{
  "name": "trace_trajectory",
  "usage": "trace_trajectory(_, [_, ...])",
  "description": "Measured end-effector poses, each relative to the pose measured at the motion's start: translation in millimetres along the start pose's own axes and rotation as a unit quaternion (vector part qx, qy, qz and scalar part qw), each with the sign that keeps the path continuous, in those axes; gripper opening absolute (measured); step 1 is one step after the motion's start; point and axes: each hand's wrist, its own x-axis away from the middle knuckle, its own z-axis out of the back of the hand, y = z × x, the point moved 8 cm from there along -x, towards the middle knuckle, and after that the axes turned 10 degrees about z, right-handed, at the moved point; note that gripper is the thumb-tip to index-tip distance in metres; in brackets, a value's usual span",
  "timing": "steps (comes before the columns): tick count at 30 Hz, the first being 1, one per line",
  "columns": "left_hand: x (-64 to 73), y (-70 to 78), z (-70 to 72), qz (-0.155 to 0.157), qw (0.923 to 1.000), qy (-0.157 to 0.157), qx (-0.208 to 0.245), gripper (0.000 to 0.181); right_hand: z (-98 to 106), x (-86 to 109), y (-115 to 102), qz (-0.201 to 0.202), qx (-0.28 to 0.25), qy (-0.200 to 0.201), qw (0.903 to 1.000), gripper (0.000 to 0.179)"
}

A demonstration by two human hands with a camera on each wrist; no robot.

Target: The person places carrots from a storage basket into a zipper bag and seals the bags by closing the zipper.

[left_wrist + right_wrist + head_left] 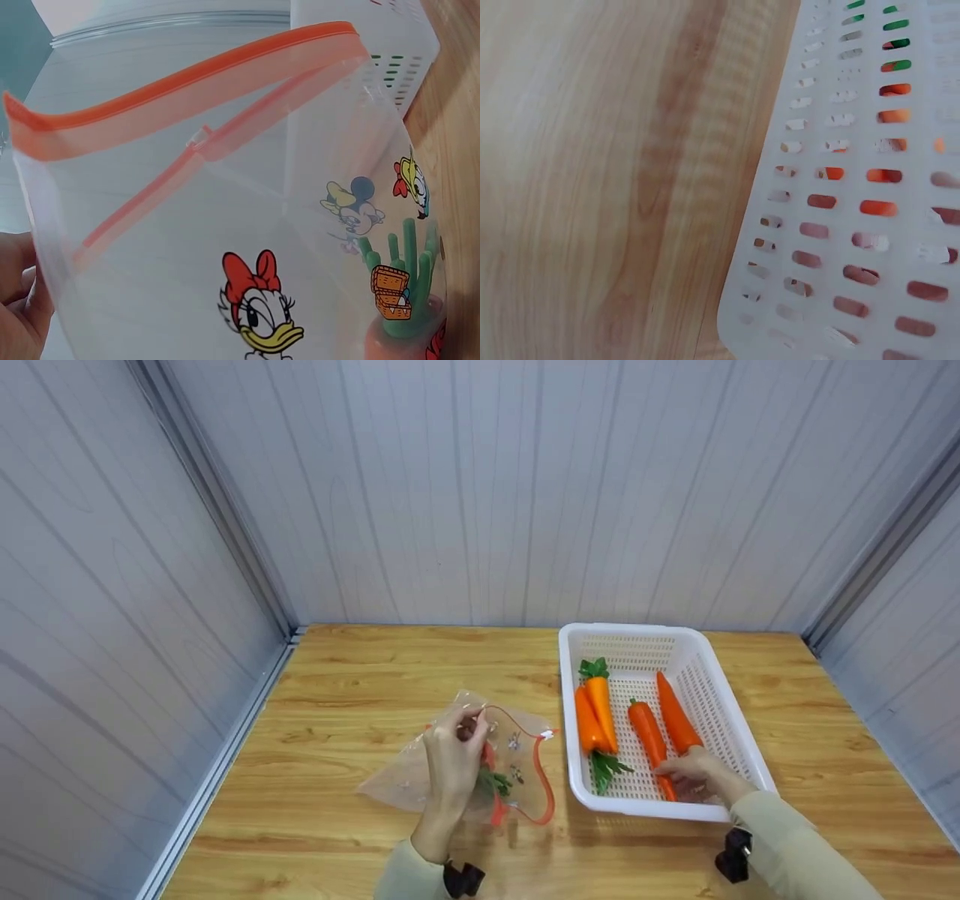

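With thumb and fingers, my left hand (pixel 452 754) pinches the edge of a clear zip bag (pixel 529 761), whose orange-trimmed mouth gapes toward the basket. Inside the bag is a carrot; its green stems (pixel 405 270) show through the plastic, which has cartoon prints. My right hand (pixel 694 769) reaches into a white perforated basket (pixel 660 808). Its fingers lie over the lower part of a long orange carrot (pixel 648 730) and against the end of another carrot (pixel 676 716). Whether they grip either is hidden. In the right wrist view the basket wall (pixel 810 225) covers the fingers.
Two carrots with leafy tops (pixel 598 712) lie side by side along the basket's left wall, pointing opposite ways. Basket and bag both rest on a wood-grain table (pixel 337 675). Pale panel walls (pixel 450 495) stand behind and on both sides.
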Motion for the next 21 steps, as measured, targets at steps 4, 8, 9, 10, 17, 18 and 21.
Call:
trace_trajectory(4, [0.5, 1.6, 0.5, -0.011, 0.9999, 0.004, 0.002, 0.005, 1.2, -1.6, -4.4, 0.022, -0.060, 0.004, 0.9980, 0.039])
trace_trajectory(8, [1.0, 2.3, 0.0, -0.015, 0.9998, 0.005, 0.008, 0.005, 6.2, -2.6, -12.5, 0.055, -0.104, 0.010, 0.9930, 0.020])
trace_trajectory(9, [1.1, 2.1, -0.1, -0.015, 0.9998, 0.004, 0.009, 0.005, 7.5, -2.5, -14.0, 0.061, -0.110, 0.012, 0.9920, 0.020])
trace_trajectory(10, [1.1, 2.0, -0.2, -0.014, 0.9998, 0.003, 0.013, 0.005, 8.6, -2.1, -15.4, 0.065, -0.113, 0.012, 0.9914, 0.021])
trace_trajectory(17, [1.6, 0.2, -1.0, -0.012, 0.9997, -0.002, 0.020, 0.005, 10.4, 3.8, -25.6, 0.096, -0.130, 0.004, 0.9869, 0.044])
trace_trajectory(18, [1.6, 0.1, -0.7, -0.012, 0.9998, 0.000, 0.019, 0.005, 9.9, 5.3, -28.6, 0.105, -0.139, -0.002, 0.9847, 0.044])
trace_trajectory(21, [1.6, 0.3, -0.3, -0.012, 0.9998, 0.004, 0.014, 0.005, 10.0, 12.1, -38.0, 0.123, -0.166, -0.011, 0.9784, 0.041])
